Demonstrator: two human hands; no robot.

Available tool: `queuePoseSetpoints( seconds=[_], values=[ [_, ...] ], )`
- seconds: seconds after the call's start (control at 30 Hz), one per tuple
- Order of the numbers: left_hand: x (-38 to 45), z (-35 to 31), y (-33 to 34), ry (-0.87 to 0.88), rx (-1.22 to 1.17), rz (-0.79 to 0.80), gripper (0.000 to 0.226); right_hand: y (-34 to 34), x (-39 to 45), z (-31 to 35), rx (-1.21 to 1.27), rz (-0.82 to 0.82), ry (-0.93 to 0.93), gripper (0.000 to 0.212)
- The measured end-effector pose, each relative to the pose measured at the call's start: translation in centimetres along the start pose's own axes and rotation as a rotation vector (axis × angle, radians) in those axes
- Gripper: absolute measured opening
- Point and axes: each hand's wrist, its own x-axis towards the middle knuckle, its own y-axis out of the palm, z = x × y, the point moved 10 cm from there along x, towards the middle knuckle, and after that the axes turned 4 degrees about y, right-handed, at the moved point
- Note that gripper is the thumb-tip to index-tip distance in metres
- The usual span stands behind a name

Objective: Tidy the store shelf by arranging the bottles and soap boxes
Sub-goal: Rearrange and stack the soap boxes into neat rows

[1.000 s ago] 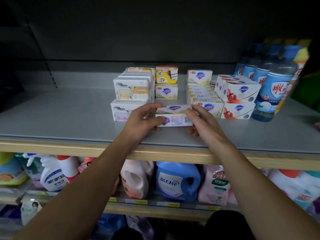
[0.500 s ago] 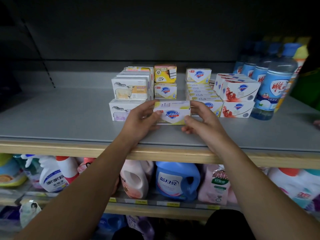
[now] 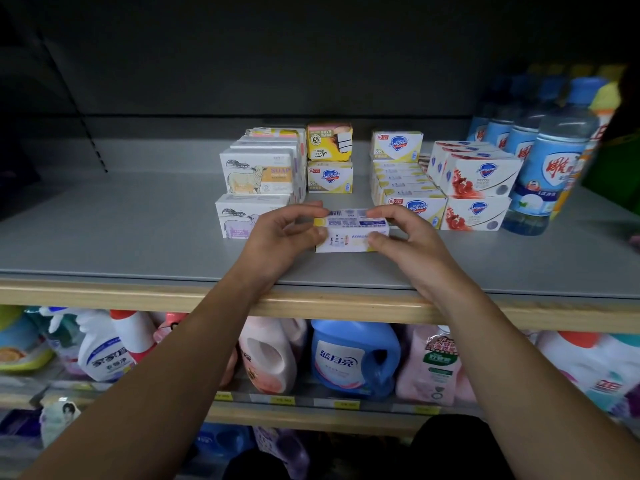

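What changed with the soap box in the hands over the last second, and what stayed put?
The soap box was turned over between both hands: its front with the shield logo faced the camera half a second ago, and now its barcode side is up. The left hand and right hand kept pinching its ends. The stacked boxes and bottles on the shelf did not move.

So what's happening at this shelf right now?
A person is tidying soap boxes on a grey store shelf. Both hands, the left hand and the right hand, pinch the ends of one white and yellow soap box, barcode side up, near the shelf's front. Behind it stand sheep-print boxes, stacked Safeguard boxes and blue-capped bottles. Detergent jugs fill the shelf below.
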Motion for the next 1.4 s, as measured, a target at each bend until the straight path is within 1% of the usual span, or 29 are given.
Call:
queuePoseSetpoints(
  seconds=[0.1, 0.13, 0.2, 0.23, 0.27, 0.33, 0.43, 0.57, 0.6, 0.7, 0.77, 0.87, 0.93, 1.0, 1.1, 1.17, 1.2, 1.27, 1.4],
  values=[
    [0.1, 0.4, -0.6, -0.034, 0.019, -0.081, 0.011, 0.4, 0.0, -0.2, -0.08, 0.03, 0.006, 0.049],
    [0.0, 0.6, -0.7, -0.065, 0.003, -0.104, 0.013, 0.5, 0.0, -0.3, -0.074, 0.04, 0.001, 0.049],
    [-0.1, 1.0, -0.8, -0.126, -0.018, -0.126, 0.025, 0.4, 0.0, -0.2, -0.056, 0.023, -0.01, 0.037],
    [-0.2, 1.0, -0.8, -0.135, 0.008, -0.126, 0.032, 0.2, -0.1, -0.3, -0.069, -0.002, -0.007, 0.028],
    [-0.3, 0.8, -0.8, -0.126, 0.061, -0.119, 0.038, 0.0, -0.1, -0.3, -0.093, -0.03, 0.0, 0.024],
    [-0.3, 0.5, -0.6, -0.095, 0.183, -0.087, 0.04, -0.4, 0.0, -0.7, -0.131, -0.073, 0.011, 0.026],
    [-0.2, 0.6, -0.3, -0.109, 0.254, -0.073, 0.025, -0.6, 0.2, -1.2, -0.176, -0.105, 0.052, 0.028],
    [-0.1, 0.4, -0.3, -0.093, 0.305, -0.079, 0.033, -0.8, 0.2, -1.2, -0.2, -0.126, 0.094, 0.045],
    [-0.1, 0.3, -0.2, -0.083, 0.307, -0.071, 0.035, -0.8, 0.2, -1.2, -0.184, -0.125, 0.1, 0.046],
    [0.0, -0.1, 0.0, -0.052, 0.335, -0.061, 0.04, -0.7, 0.1, -1.1, -0.144, -0.117, 0.113, 0.037],
    [0.2, -0.6, 0.3, -0.009, 0.406, -0.041, 0.042, -0.7, 0.1, -1.0, -0.142, -0.119, 0.117, 0.031],
    [0.5, -1.1, 1.3, 0.046, 0.564, 0.02, 0.038, -1.0, 0.1, -0.4, -0.178, -0.121, 0.109, 0.032],
    [1.2, -1.6, 1.7, 0.09, 0.611, 0.029, 0.036, -2.2, 0.3, 0.9, -0.245, -0.147, 0.066, 0.033],
    [2.2, -2.3, 1.8, 0.126, 0.613, -0.004, 0.036, -4.5, 0.6, 3.3, -0.352, -0.228, -0.017, 0.035],
    [4.4, -3.4, 2.3, 0.147, 0.611, -0.062, 0.036, -8.9, 1.5, 7.5, -0.605, -0.39, -0.159, 0.037],
    [6.2, -4.0, 3.0, 0.165, 0.648, -0.094, 0.034, -11.6, 2.6, 8.9, -0.789, -0.474, -0.193, 0.04],
    [7.1, -4.2, 3.5, 0.176, 0.664, -0.1, 0.033, -12.7, 3.4, 9.1, -0.862, -0.489, -0.182, 0.042],
    [8.8, -4.1, 4.4, 0.174, 0.697, -0.105, 0.034, -14.4, 5.4, 8.4, -0.998, -0.454, -0.127, 0.05],
    [12.3, -3.3, 5.5, 0.178, 0.751, -0.132, 0.035, -15.7, 8.4, 5.3, -1.211, -0.296, -0.015, 0.064]
  ],
)
